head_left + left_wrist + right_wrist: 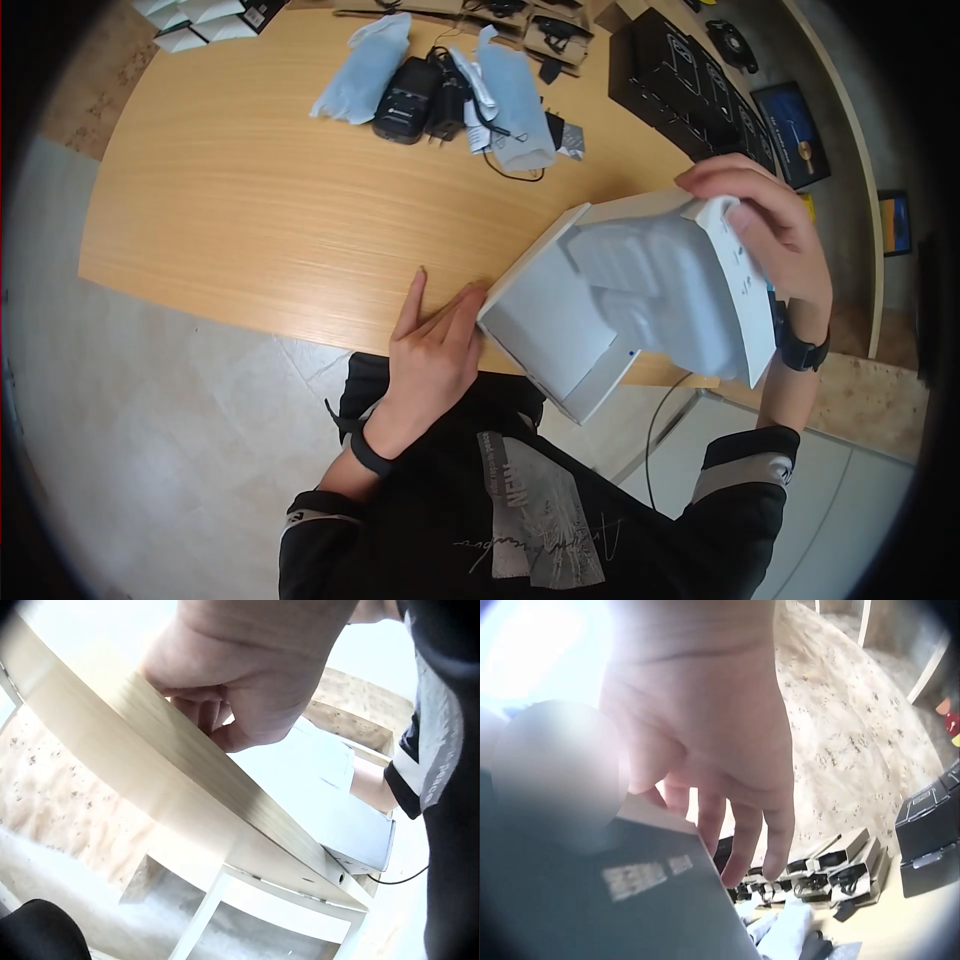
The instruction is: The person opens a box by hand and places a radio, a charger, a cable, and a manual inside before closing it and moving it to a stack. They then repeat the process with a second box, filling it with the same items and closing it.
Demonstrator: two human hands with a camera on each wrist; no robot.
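A white box (540, 310) lies open and slanted over the table's near edge. A pale grey moulded tray (660, 285) sits tilted in its right part. My right hand (765, 215) grips that part's printed side by the upper edge, thumb on one face and fingers over the other. In the right wrist view the box's side (682, 915) looks dark and carries small labels, below the right hand (705, 750). My left hand (432, 355) rests at the table edge, fingertips against the box's left corner, index finger stretched out. In the left wrist view, the left hand (247, 675) partly hides its own fingers.
Bubble-wrapped packets (365, 70), a black handheld device (408, 100), a black plug adapter (447, 105) and cables lie at the table's back. Behind them stand cardboard trays (555, 40) with black items. A black box (690, 90) stands back right, beside a raised shelf edge (860, 140).
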